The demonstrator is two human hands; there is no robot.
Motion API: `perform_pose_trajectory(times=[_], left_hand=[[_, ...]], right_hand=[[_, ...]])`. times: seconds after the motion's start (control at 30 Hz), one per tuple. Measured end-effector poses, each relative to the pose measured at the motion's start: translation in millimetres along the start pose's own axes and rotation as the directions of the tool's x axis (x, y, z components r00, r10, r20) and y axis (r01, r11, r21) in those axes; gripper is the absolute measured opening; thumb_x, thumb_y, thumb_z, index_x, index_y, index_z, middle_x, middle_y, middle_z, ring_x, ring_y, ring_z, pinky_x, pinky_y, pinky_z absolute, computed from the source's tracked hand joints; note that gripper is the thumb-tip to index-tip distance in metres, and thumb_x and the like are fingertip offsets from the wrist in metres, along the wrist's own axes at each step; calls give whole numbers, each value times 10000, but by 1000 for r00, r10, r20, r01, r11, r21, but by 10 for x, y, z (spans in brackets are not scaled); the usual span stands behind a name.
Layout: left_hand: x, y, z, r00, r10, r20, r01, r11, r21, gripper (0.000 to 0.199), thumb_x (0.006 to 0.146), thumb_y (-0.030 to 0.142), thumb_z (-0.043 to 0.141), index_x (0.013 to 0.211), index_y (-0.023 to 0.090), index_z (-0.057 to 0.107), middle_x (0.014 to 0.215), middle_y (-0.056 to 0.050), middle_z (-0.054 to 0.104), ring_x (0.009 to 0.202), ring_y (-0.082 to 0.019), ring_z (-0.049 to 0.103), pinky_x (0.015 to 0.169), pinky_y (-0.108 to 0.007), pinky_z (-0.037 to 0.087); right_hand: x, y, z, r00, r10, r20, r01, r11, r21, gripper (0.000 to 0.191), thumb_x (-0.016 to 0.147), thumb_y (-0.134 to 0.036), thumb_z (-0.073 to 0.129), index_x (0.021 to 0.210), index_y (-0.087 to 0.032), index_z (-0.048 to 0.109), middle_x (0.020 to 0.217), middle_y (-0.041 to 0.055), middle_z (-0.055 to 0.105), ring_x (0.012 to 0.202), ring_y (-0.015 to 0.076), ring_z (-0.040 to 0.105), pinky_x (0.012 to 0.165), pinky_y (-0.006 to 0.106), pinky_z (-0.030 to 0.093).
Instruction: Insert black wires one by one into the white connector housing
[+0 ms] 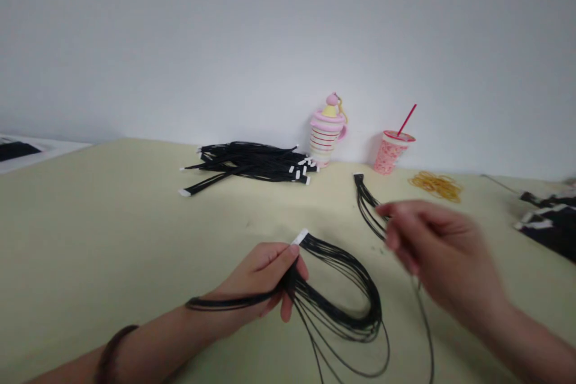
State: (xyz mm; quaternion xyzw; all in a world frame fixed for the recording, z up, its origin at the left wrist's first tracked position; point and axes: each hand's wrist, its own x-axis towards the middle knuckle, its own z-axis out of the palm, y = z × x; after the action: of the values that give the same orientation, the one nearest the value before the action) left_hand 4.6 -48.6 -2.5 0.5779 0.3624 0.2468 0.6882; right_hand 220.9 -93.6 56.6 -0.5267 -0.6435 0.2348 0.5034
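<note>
The left hand (261, 276) sits at lower center with its fingers curled into a closed grip, and the left forearm (153, 336) reaches in from the lower left corner. The right hand (443, 258), blurred, hangs at lower right with fingers half curled, above the right forearm (526, 336) at the bottom right edge.

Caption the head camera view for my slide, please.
Left hand grips a black wire bundle; right hand is beside another bundle.

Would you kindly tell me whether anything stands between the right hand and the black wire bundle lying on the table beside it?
Nothing visible does: the blurred right hand is directly over the black wire bundle, its fingers overlapping the wires in view.
</note>
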Motion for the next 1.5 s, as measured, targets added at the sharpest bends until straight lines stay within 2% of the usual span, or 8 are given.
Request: perform_pose_trajectory(times=[0.1, 0.13, 0.33, 0.47, 0.53, 0.67, 0.83, 1.5], left_hand=[[-28, -50, 38, 992, -45, 114, 53, 996, -67, 416, 839, 506, 417, 724, 126, 542, 372, 28, 404, 310, -85, 433, 257, -122, 181], [-33, -71, 45, 990, -58, 130, 69, 994, -87, 415, 841, 506, 417, 727, 128, 542, 375, 25, 414, 313, -85, 438, 252, -121, 179], [-36, -127, 34, 993, -60, 103, 77, 982, -171, 392, 846, 487, 445, 735, 126, 549, 464, 9, 493, 330, -71, 464, 261, -107, 210], [-36, -94, 35, 989, -45, 139, 68, 984, -164, 386, 852, 477, 437, 728, 127, 540, 517, -17, 552, 329, -68, 463, 252, -102, 213], [-36, -86, 36, 987, -52, 150, 74, 986, -146, 389, 850, 482, 433, 717, 129, 529, 449, -5, 520, 302, -66, 432, 247, -99, 198], [-43, -90, 25, 988, -75, 139, 92, 988, -125, 399, 860, 485, 410, 725, 128, 525, 422, -2, 510, 282, -61, 404, 251, -94, 200], [-64, -17, 17, 990, -97, 105, 110, 985, -133, 392, 876, 448, 404, 718, 116, 538, 425, 22, 465, 319, -58, 443, 274, -83, 215], [-48, -10, -11, 991, -91, 95, 104, 985, -137, 391, 869, 448, 427, 722, 106, 548, 488, 28, 469, 331, -50, 452, 288, -80, 243]], right_hand=[[-114, 76, 485, 911, 156, 381, -218, 968, 126, 319, 866, -344, 454, 693, -116, 596, 456, -26, 419, 353, 47, 319, 321, 147, 238], [-154, 109, 550, 903, 139, 406, -208, 969, 132, 302, 876, -322, 446, 710, -122, 601, 467, -32, 404, 385, 47, 326, 351, 143, 255], [-275, 145, 452, 941, -86, 329, 48, 992, 121, 161, 857, -156, 442, 862, -165, 603, 704, 7, 514, 623, 83, 477, 541, 162, 390], [-320, 156, 500, 890, 112, 442, -253, 928, 273, 126, 860, -224, 459, 824, -147, 552, 659, 15, 567, 578, 96, 547, 499, 161, 430], [-334, 174, 531, 858, 217, 466, -348, 912, 217, 170, 851, -268, 483, 749, -138, 521, 536, -8, 531, 460, 84, 513, 415, 142, 383], [-335, 208, 546, 927, 160, 338, -162, 987, -22, 236, 837, -250, 498, 630, -139, 477, 457, -48, 409, 396, 46, 345, 365, 141, 230], [-337, 256, 604, 935, -18, 355, 16, 1000, 9, 167, 853, -182, 456, 694, -156, 499, 564, -48, 455, 476, 48, 361, 425, 151, 253], [-327, 288, 620, 937, -107, 332, 100, 994, 38, 172, 872, -136, 426, 751, -182, 540, 579, -61, 446, 491, 47, 366, 457, 149, 266]])
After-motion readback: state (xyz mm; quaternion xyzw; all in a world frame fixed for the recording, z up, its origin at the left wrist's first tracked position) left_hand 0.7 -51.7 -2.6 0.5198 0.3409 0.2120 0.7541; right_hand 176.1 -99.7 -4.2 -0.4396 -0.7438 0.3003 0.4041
